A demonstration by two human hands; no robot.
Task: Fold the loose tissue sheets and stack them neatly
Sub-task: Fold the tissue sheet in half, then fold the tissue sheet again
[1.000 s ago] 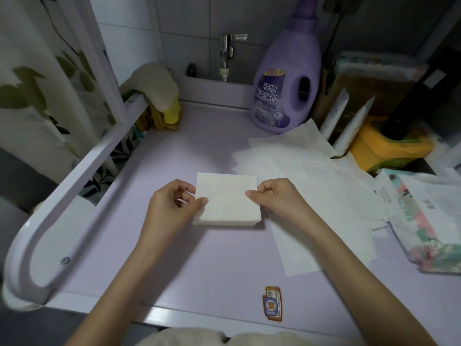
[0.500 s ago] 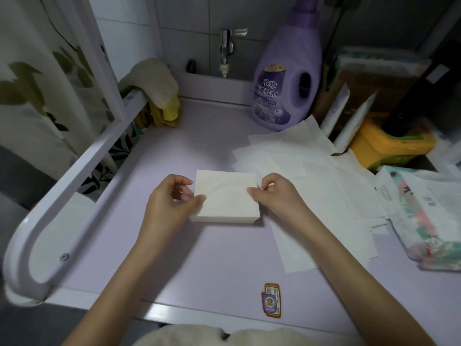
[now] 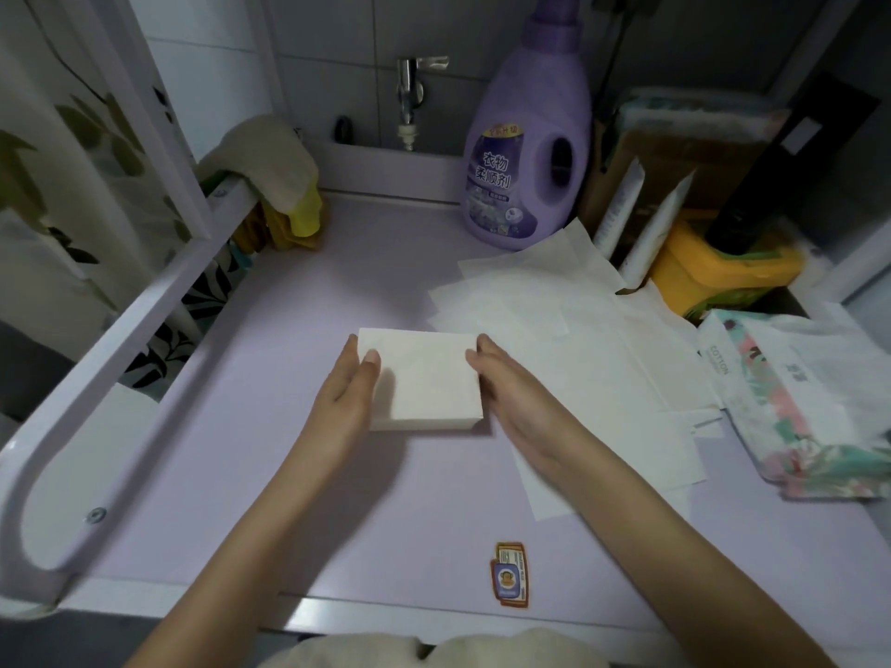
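Note:
A squared white stack of folded tissues lies in the middle of the lilac tabletop. My left hand presses flat against its left side with straight fingers, thumb tip on the top sheet. My right hand presses flat against its right side in the same way. Several loose unfolded tissue sheets are spread overlapping just to the right of the stack, reaching under my right wrist.
A floral tissue pack lies at the right edge. At the back stand a purple softener bottle, a yellow tub, white tubes and a tap. A cloth hangs on the white rail at left. A sticker marks the front.
Both hands let go of the top sheet's edges they were pinching and now lie straight along the two sides of the stack, squeezing it square.

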